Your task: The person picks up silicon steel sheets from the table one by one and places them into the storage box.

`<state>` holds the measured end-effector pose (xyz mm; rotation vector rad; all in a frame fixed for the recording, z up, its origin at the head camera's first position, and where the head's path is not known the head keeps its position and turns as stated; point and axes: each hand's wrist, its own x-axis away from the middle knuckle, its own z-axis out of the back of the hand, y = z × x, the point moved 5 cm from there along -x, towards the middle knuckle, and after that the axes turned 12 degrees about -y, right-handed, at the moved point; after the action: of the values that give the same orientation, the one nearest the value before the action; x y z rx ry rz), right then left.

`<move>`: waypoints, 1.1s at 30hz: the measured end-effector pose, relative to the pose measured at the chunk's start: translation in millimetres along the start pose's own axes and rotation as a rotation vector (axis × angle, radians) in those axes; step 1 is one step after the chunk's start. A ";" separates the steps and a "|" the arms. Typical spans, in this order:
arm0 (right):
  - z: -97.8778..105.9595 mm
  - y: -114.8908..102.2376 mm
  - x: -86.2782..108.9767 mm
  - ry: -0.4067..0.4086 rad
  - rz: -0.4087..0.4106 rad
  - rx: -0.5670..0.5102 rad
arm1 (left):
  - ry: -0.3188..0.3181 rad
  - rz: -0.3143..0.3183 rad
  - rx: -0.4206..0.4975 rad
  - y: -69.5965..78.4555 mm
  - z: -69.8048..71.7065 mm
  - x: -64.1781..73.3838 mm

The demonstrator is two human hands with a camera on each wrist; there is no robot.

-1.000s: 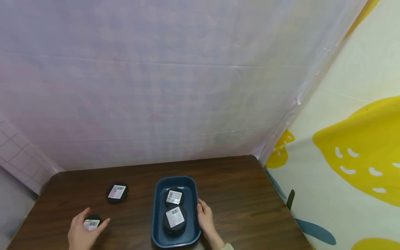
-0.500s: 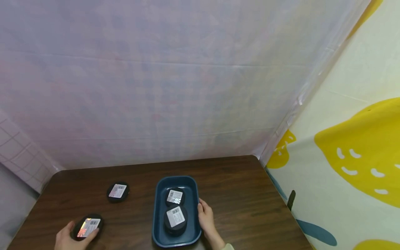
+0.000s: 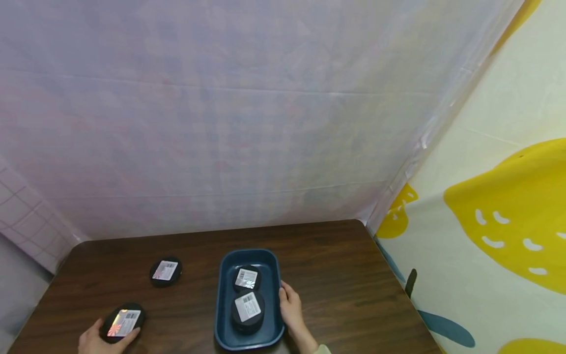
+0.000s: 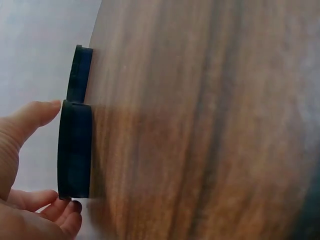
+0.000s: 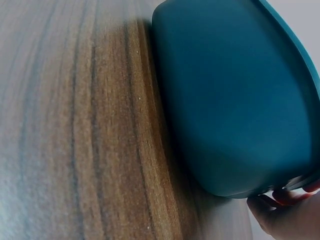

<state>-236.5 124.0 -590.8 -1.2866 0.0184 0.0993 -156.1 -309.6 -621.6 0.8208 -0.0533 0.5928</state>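
A round black container [image 3: 124,322] with a barcode label is pinched between the thumb and fingers of the left hand [image 3: 99,344] on the left part of the brown counter [image 3: 345,280]. A similar labelled disc [image 3: 165,272] is set farther back, untouched. The right side of a blue tray [image 3: 222,314] is gripped by the fingers of the right hand [image 3: 291,312]. Inside it, a rear labelled tin [image 3: 246,279] is partly hidden by a taller-looking front tin [image 3: 247,307].

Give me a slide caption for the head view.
Left hand grips a labelled black disc while right hand holds a blue tray of similar discs.
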 end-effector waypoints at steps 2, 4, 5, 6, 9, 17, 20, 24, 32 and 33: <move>-0.3 -0.2 -0.1 -0.003 0.000 -0.002 | -0.014 0.009 -0.027 -1.1 -0.6 -0.7; -0.7 0.2 0.0 -0.003 -0.009 -0.005 | -0.022 0.007 -0.052 -3.3 -1.8 -2.9; -0.9 0.4 0.2 -0.003 -0.014 -0.007 | -0.019 0.000 -0.055 -4.2 -2.2 -4.0; -0.9 0.7 0.2 -0.004 -0.017 -0.009 | -0.015 0.000 -0.054 -4.8 -2.7 -5.2; -0.9 0.6 0.7 -0.005 -0.018 -0.015 | -0.011 0.001 -0.060 -8.2 -4.0 -8.8; -1.1 0.8 0.4 -0.009 -0.016 -0.010 | -0.041 -0.008 -0.098 -5.6 -3.5 -10.4; -1.1 0.7 0.0 -0.011 -0.011 -0.005 | -0.048 0.005 -0.096 -3.0 -2.7 -8.9; -0.9 -0.1 0.2 -0.014 -0.009 -0.010 | -0.028 0.007 -0.079 -0.2 -1.2 -6.0; -1.1 -1.8 -0.1 -0.018 -0.038 -0.033 | 0.002 -0.018 -0.053 5.0 1.5 -3.1; -1.2 -1.4 -0.4 -0.019 -0.038 -0.036 | 0.003 -0.022 -0.048 6.4 2.0 -2.8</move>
<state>-236.7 122.4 -589.8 -1.3214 -0.0240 0.0790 -161.4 -308.9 -616.6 0.7726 -0.0551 0.5702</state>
